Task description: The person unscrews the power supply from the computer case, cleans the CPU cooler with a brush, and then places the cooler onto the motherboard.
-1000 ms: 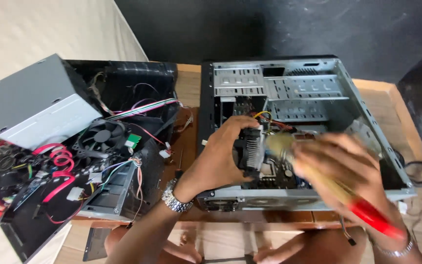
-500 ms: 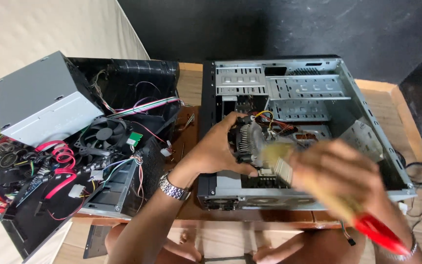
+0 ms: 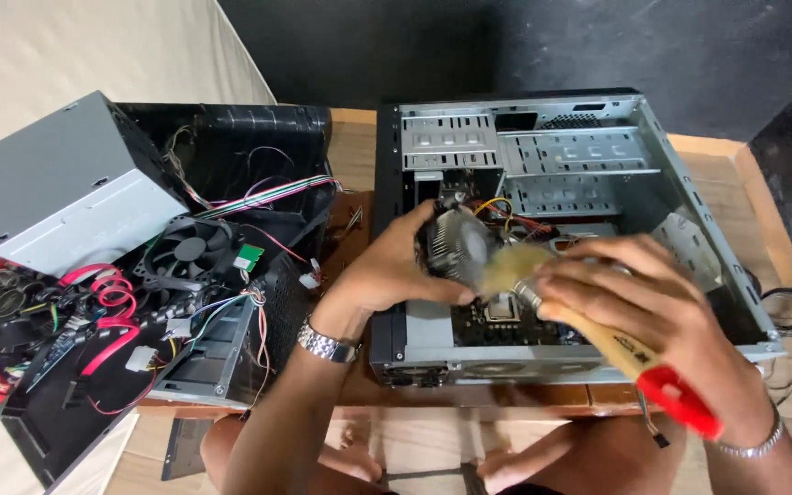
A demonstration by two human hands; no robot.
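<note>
- Left hand (image 3: 387,275) keeps its fingers curled around the heatsink fan (image 3: 456,243), holding it over the open computer case (image 3: 689,220).
- Right hand (image 3: 662,307) — closed around the paintbrush (image 3: 598,330) — has drifted lower since a second ago; I read brushing strokes continuing.
- Brush's long axis runs 10 to 4 o'clock, bristles at 10, touching the fan.
</note>
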